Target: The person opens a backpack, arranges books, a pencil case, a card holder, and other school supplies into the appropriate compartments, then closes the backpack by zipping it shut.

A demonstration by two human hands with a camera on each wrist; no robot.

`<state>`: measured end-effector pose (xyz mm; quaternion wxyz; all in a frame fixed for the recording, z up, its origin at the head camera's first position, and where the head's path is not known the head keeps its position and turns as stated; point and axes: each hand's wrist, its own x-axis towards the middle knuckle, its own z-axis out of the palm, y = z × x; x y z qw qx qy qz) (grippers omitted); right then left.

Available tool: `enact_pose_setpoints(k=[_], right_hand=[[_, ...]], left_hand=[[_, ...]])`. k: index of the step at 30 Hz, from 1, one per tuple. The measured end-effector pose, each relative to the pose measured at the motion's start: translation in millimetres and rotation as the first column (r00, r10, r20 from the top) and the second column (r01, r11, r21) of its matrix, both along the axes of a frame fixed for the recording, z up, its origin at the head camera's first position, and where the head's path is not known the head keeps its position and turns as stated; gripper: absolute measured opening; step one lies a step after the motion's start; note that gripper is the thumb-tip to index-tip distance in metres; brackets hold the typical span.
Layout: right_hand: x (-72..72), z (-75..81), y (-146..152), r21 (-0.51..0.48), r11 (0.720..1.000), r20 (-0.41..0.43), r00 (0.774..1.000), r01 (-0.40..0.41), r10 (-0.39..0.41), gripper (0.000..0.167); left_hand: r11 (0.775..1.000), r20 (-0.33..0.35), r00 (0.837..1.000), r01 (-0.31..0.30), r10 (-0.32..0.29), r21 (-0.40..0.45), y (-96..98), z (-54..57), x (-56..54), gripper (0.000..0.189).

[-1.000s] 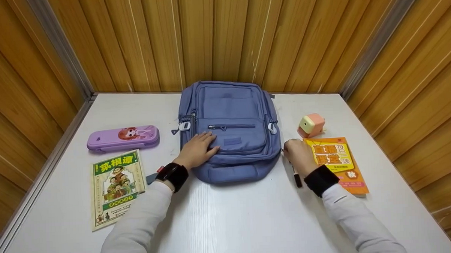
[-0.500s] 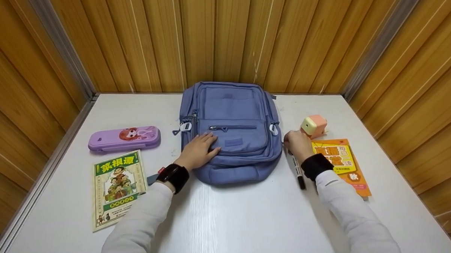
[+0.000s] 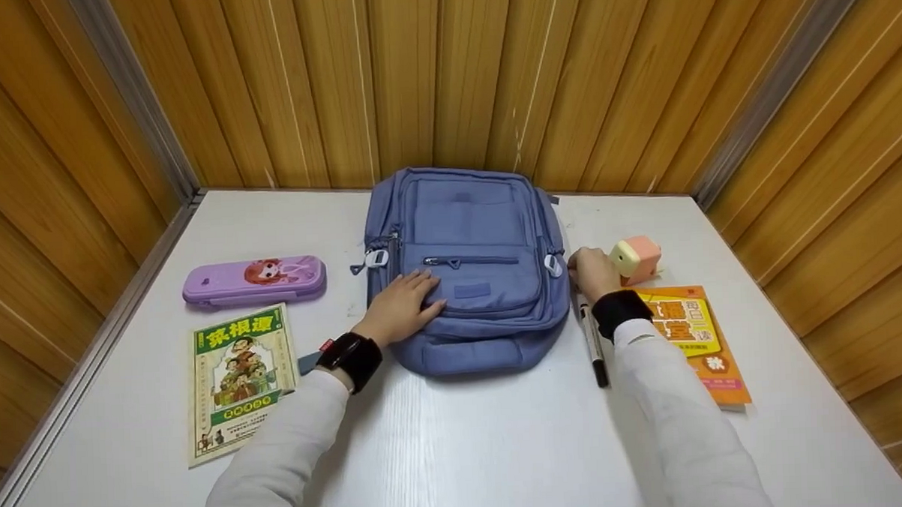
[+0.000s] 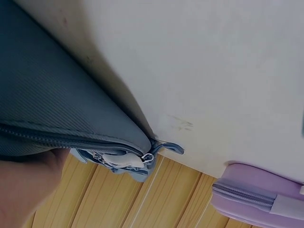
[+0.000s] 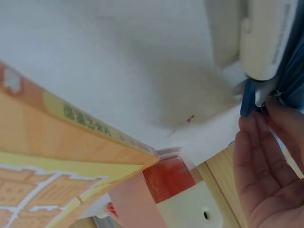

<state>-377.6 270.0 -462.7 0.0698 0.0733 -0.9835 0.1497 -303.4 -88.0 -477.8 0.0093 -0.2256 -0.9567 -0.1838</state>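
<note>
A blue backpack point(image 3: 465, 230) lies on its back in the middle of the white table, its front pockets facing up. My left hand point(image 3: 400, 308) rests with fairly straight fingers on its lower left front. At the bag's right edge, my right hand point(image 3: 594, 272) pinches a zipper pull; in the right wrist view the blue pull tab point(image 5: 248, 99) shows at the fingertips of the right hand point(image 5: 268, 161). Close below that hand lies a black-and-white marker point(image 3: 594, 346). The left wrist view shows the bag's side zipper point(image 4: 61, 140) beside the left thumb.
A purple pencil case point(image 3: 253, 281) and a green-and-cream book point(image 3: 238, 373) lie to the left. On the right are a pink-and-yellow pencil sharpener point(image 3: 637, 259) and an orange book point(image 3: 705, 335). Wood-patterned walls point(image 3: 475, 72) enclose the table's back and sides.
My right hand has slid away from me along the bag's right edge, uncovering more of the marker. The left hand has stayed on the backpack. The whole view has shifted slightly.
</note>
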Motion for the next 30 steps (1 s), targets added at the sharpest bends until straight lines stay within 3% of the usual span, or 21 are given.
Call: enact_pose_setpoints(k=[8, 16, 22, 30], right_hand=[[-13.5, -5.6, 4.2, -0.126, 0.991, 0.021, 0.999, 0.046, -0.043, 0.015], [-15.3, -10.4, 6.3, -0.184, 0.980, 0.007, 0.997, 0.071, -0.071, 0.016], [-14.0, -12.9, 3.9, -0.176, 0.981, 0.006, 0.996, 0.085, -0.086, 0.017], [-13.8, -10.2, 2.9, -0.088, 0.996, -0.034, 0.999, 0.012, -0.015, 0.017]], left_hand=[[1.000, 0.017, 1.000, 0.000, 0.000, -0.005, 1.3, 0.9, -0.4, 0.063], [1.000, 0.016, 1.000, 0.003, -0.003, 0.012, 2.6, 0.1, 0.6, 0.062], [1.000, 0.005, 1.000, -0.001, 0.001, 0.011, 2.5, -1.2, 1.5, 0.061], [1.000, 0.006, 1.000, -0.005, 0.005, 0.006, 0.1, 0.0, 2.2, 0.061]])
